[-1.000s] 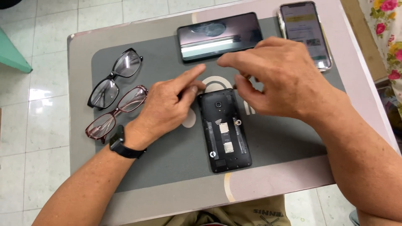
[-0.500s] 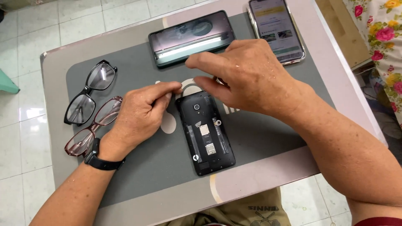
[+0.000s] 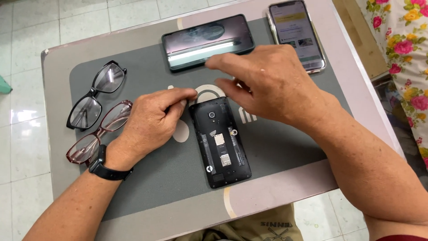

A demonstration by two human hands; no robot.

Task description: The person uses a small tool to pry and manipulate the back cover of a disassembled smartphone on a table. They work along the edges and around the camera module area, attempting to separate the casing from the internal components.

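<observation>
Head view: left hand pinched shut, right hand spread above opened phone, glasses beside.

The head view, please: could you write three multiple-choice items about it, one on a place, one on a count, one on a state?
1. Where does the opened phone lie?
A. on the grey mat, between the two hands
B. on the floor tiles
C. on top of the glasses

2. How many pairs of glasses lie on the mat?
A. one
B. two
C. four

3. In what state is the phone at the far right?
A. back cover removed
B. screen lit
C. folded shut

Answers:
1 A, since the left hand and the right hand meet at its upper end.
2 B, since a black pair and a dark red pair lie side by side at the left.
3 B, since its screen shows a bright page.
</observation>
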